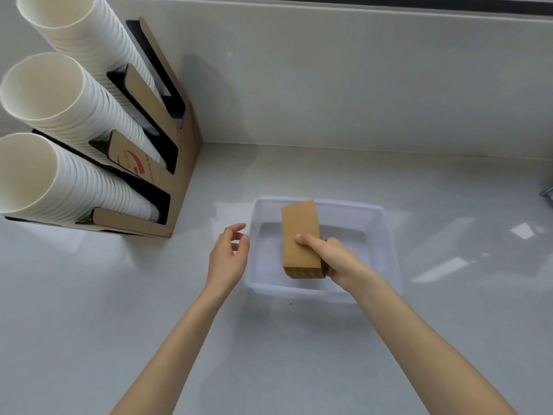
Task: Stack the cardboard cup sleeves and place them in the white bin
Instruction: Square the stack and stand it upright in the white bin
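Observation:
A flat stack of brown cardboard cup sleeves [300, 235] is held over the inside of the white bin [386, 253]. My right hand [332, 257] grips the stack from its right side, thumb on the top sleeve, fingers hidden underneath. The stack's far end reaches past the bin's back rim. Whether the stack touches the bin's floor I cannot tell. My left hand [229, 256] hovers just left of the bin's left wall, fingers curled and apart, holding nothing.
A cardboard cup dispenser [167, 163] stands at the left against the wall, with three tall columns of white paper cups [74, 115] leaning out of it. The pale counter [299, 354] meets the back wall behind the bin. A metal object [547, 194] shows at the right edge.

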`<state>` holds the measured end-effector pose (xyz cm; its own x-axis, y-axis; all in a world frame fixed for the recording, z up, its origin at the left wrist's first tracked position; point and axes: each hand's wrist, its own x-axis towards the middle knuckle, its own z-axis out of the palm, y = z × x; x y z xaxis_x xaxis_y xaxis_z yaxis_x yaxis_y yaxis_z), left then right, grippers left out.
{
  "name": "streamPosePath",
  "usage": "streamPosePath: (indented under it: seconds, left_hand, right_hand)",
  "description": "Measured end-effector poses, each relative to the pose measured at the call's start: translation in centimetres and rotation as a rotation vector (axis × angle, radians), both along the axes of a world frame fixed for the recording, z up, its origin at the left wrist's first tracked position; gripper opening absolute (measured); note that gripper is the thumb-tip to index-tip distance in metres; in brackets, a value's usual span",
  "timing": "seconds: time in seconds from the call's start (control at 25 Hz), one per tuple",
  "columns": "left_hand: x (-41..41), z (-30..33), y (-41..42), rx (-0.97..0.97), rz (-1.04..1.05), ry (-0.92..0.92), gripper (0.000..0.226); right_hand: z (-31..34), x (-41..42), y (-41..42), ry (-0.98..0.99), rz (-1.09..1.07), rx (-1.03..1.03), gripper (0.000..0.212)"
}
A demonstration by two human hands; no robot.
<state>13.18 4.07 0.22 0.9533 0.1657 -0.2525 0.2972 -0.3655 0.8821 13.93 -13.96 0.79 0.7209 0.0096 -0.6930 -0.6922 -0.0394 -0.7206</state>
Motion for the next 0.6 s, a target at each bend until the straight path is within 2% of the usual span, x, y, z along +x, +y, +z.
streamPosePath:
  seconds: [0.08,0.32,0.48,0.6]
  left_hand:
    - [-0.1,-0.4,-0.2,-0.015,-0.003,-0.006,0.031]
    - [-0.2,-1.1,-0.3,-0.011,-0.018,-0.051,0.031]
    - [-0.4,-1.3,-0.3,-0.024,-0.007,-0.056,0.031]
    - [-0.4,-1.2,-0.4,-0.024,-0.006,-0.057,0.032]
  right_hand:
    - [-0.6,0.4,0.8,0.039,0.029,-0.016,0.046]
    - [-1.8,1.4,2.4,0.055,0.042,-0.035,0.041]
    - [-2.4,1.5,2.7,0.069,0.079,-0.188,0.063]
    - [-2.3,1.6,2.6,0.065,0.103,-0.291,0.061]
